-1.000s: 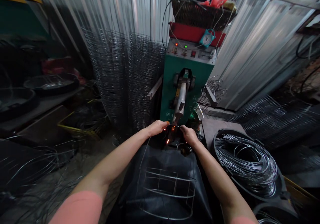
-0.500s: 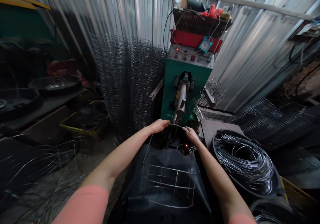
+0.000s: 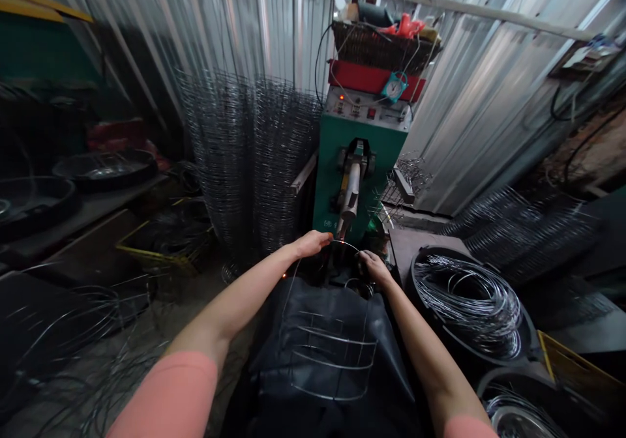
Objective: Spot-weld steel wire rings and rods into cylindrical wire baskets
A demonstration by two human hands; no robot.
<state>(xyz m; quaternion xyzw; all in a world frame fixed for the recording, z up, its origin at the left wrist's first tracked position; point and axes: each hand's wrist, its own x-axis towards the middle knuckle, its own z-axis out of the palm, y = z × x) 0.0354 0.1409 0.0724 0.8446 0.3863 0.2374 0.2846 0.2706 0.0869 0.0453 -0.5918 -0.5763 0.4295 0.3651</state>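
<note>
A curved wire frame [image 3: 333,364] with several cross wires hangs in front of my dark apron [image 3: 337,301]. My left hand [image 3: 313,244] pinches its top wire at the left, and my right hand [image 3: 374,267] grips it at the right. Between them the thin top wire [image 3: 350,246] bows under the tip of a metal electrode arm [image 3: 350,197], where a small orange glow shows. That arm juts from a green spot-welding machine [image 3: 391,141]. Whether the tip presses on the wire is too small to tell.
Tall stacks of wire grids [image 3: 220,164] stand left of the machine. At the right a black tub [image 3: 415,288] holds bundled wires [image 3: 469,304]. Loose wire pieces [image 3: 112,373] cover the floor at left. A wicker basket [image 3: 386,50] sits atop the machine.
The view has shifted slightly. The wire frame hangs slightly differently, and an orange glow now shows at the electrode tip. The spark near my right hand is gone; another shows by my left forearm.
</note>
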